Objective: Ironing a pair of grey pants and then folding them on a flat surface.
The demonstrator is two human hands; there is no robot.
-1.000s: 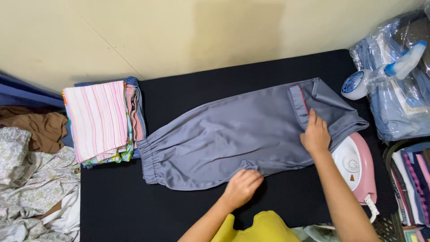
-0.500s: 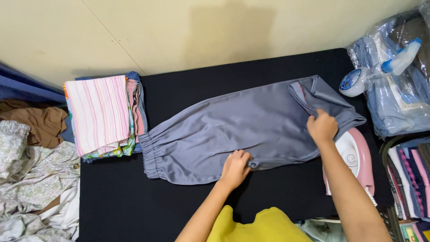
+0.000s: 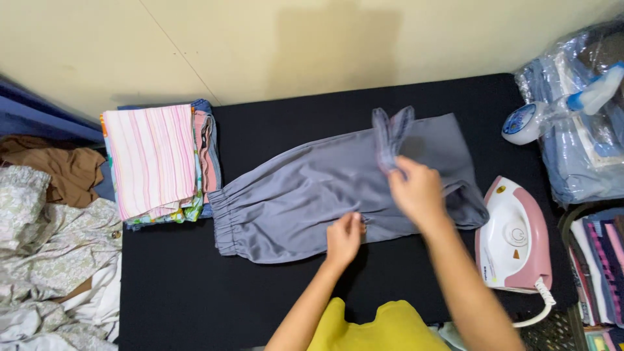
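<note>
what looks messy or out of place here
The heap of crumpled clothes at the far left sprawls loose, unlike the neat folded stack beside it. The iron lies flat at the black surface's right edge. The grey trousers are only mid-fold.

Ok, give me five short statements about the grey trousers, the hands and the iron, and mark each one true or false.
1. The right hand lifts a corner of the grey trousers. True.
2. The left hand holds the iron. False: it rests on the trousers' near edge, and the iron lies untouched to the right.
3. The iron is pink and white. True.
4. The striped folded pile lies on top of the trousers. False: it sits apart, to their left.
5. The spray bottle stands upright on the black surface. False: it lies tilted on plastic-wrapped clothes.
</note>
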